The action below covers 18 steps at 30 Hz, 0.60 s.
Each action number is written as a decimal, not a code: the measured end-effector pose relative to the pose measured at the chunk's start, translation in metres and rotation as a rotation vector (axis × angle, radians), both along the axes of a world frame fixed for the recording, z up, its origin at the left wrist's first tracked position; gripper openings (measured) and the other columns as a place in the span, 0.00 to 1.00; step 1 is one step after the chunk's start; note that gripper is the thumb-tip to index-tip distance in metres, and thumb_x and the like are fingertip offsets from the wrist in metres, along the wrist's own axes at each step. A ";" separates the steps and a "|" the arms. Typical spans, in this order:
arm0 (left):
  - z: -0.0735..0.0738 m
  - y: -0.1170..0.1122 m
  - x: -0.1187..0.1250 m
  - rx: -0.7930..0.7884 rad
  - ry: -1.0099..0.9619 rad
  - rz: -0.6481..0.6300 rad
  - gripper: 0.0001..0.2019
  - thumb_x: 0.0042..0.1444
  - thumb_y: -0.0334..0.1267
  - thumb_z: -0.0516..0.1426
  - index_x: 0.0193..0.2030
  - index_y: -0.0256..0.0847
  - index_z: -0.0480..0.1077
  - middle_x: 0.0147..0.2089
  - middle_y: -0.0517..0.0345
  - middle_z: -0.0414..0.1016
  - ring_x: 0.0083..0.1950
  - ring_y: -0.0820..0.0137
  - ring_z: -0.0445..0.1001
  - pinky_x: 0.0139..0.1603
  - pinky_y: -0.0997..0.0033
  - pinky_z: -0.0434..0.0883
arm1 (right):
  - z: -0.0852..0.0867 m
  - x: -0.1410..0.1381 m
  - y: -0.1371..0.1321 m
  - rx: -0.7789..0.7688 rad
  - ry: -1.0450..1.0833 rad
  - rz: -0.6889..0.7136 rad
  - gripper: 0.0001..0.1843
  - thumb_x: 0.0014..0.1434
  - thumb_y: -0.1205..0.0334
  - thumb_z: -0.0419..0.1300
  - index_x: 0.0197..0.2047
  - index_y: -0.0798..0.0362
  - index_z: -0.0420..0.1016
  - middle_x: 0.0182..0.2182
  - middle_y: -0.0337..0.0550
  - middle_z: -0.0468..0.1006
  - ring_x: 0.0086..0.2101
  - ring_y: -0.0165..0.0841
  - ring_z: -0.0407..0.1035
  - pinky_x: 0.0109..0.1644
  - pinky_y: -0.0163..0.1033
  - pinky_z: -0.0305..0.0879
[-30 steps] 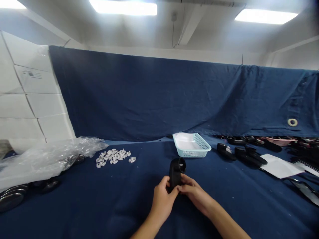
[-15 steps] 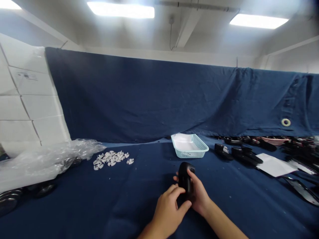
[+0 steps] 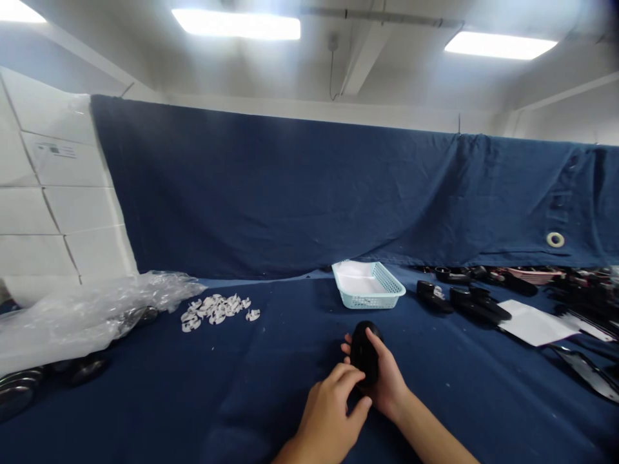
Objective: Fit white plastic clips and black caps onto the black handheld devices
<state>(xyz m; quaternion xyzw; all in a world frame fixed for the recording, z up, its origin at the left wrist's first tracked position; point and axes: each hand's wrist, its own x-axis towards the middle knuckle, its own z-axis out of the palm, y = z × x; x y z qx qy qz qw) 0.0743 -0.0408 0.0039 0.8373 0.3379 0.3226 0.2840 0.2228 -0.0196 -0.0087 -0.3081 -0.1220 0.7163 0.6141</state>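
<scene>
Gripping one black part (image 3: 363, 351), the right hand (image 3: 391, 380) wraps it from behind, thumb on its front and fingertips showing along its left edge. The left hand (image 3: 331, 412) has its fingers bent at the part's lower end, thumb parted from them; whether it pinches anything I cannot tell. The part is held up over the dark blue cloth (image 3: 271, 380), on the near side of the basket.

A single printed label (image 3: 57, 150) shows on the stacked white boxes (image 3: 87, 203), its lines too small to read. Counted: one pale blue basket (image 3: 370, 301) with a white lining, one white sheet (image 3: 536, 322) to its right, one pale ring (image 3: 555, 240) against the curtain (image 3: 290, 187), three ceiling lights (image 3: 236, 24). White pieces (image 3: 217, 308) lie heaped, too overlapped to count, with one loose piece (image 3: 252, 315) just beside them
</scene>
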 end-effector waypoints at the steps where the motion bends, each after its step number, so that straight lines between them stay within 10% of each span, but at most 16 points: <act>1: 0.000 0.000 0.000 0.002 0.001 -0.004 0.16 0.55 0.37 0.55 0.51 0.50 0.71 0.52 0.57 0.72 0.40 0.66 0.74 0.43 0.70 0.71 | 0.000 0.000 0.000 0.000 0.008 0.000 0.23 0.54 0.42 0.59 0.40 0.55 0.72 0.30 0.45 0.79 0.27 0.34 0.72 0.35 0.38 0.66; 5: 0.002 -0.001 -0.001 -0.002 0.008 -0.016 0.13 0.57 0.38 0.54 0.49 0.50 0.72 0.51 0.58 0.72 0.32 0.71 0.73 0.40 0.71 0.71 | -0.001 0.001 0.000 0.011 0.039 0.010 0.23 0.53 0.43 0.60 0.39 0.55 0.72 0.29 0.44 0.79 0.27 0.34 0.72 0.34 0.37 0.66; 18: 0.002 -0.001 0.000 0.038 0.018 0.020 0.14 0.55 0.37 0.55 0.48 0.50 0.72 0.52 0.58 0.72 0.51 0.62 0.72 0.47 0.69 0.70 | -0.003 0.000 -0.001 0.055 -0.104 0.033 0.24 0.55 0.41 0.57 0.42 0.53 0.73 0.32 0.44 0.79 0.29 0.34 0.73 0.39 0.40 0.67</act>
